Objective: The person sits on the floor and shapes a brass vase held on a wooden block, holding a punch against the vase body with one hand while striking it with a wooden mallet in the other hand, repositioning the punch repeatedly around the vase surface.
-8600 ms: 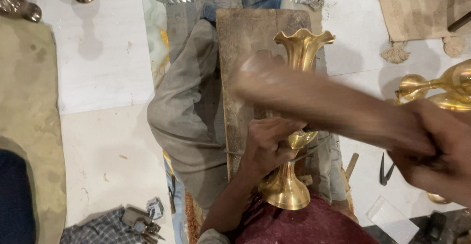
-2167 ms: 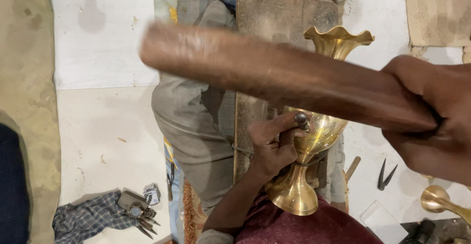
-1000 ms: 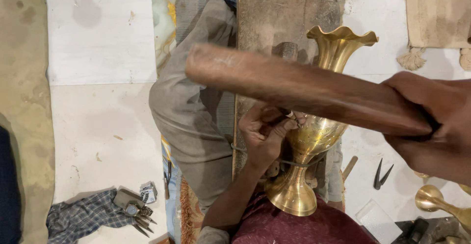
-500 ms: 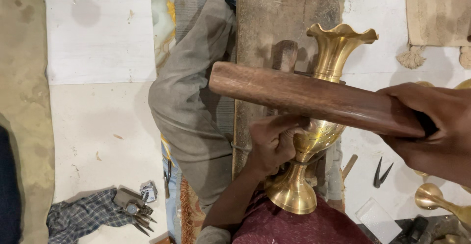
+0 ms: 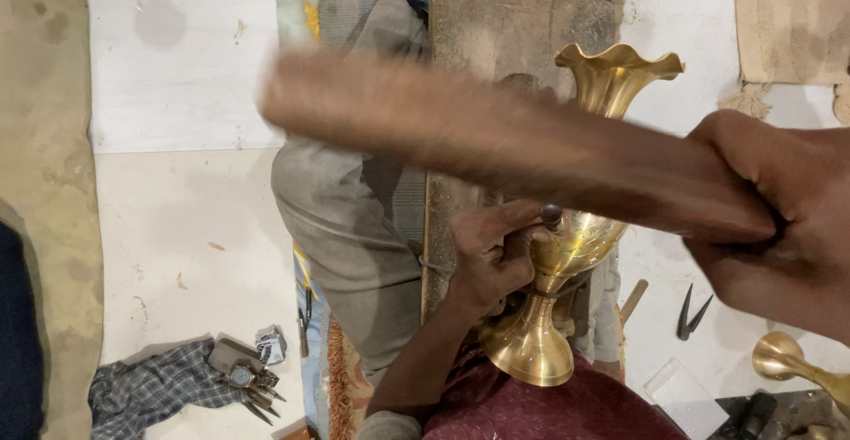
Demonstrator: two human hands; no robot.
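Observation:
My right hand (image 5: 779,219) grips a long wooden mallet (image 5: 496,139), blurred with motion and raised across the middle of the view. A tall brass vase (image 5: 567,254) with a fluted mouth lies tilted on a worn wooden board (image 5: 496,33) over my lap. My left hand (image 5: 491,258) holds a small metal punch (image 5: 551,217) against the vase's bulging body, fingers pinched round it. The mallet's head hangs above and left of the punch, apart from it.
My bent knee in grey trousers (image 5: 345,227) is left of the board. Several small metal tools lie on a checked cloth (image 5: 168,382) at lower left. Black shears (image 5: 691,312) and another brass piece (image 5: 797,365) lie on the white floor at right.
The mallet has swung up and left, away from the punch, and is now blurred. My left hand stays on the vase with the punch.

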